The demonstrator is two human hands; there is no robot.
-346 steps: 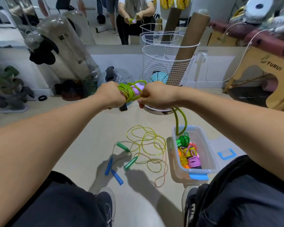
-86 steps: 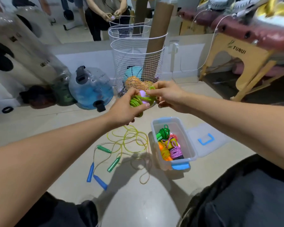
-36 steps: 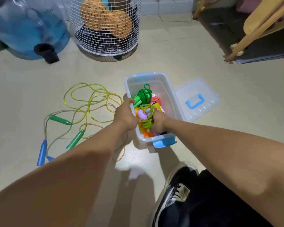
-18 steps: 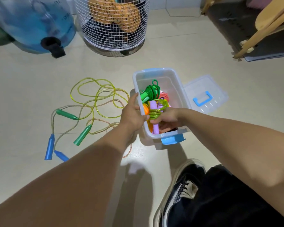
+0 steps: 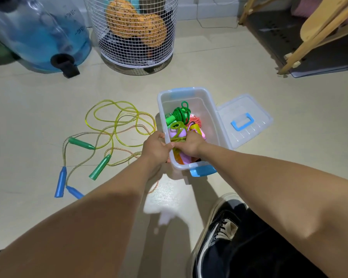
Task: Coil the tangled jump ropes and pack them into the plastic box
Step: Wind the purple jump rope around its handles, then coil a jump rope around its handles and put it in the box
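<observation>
Fingers [image 5: 170,145] of both hands grip coiled rope [image 5: 177,131] inside box [image 5: 213,109].

The plastic box [image 5: 212,117] stands at the centre of the floor. Its lid [image 5: 247,121] lies at 3 o'clock, the tangled ropes [image 5: 113,127] at 9 o'clock, the wire basket [image 5: 135,37] at 11 o'clock.

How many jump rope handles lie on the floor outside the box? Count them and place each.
4. Green handle left of the yellow rope loops; second green handle nearer; blue handle far left; second blue handle, partly hidden by the left forearm.
</observation>
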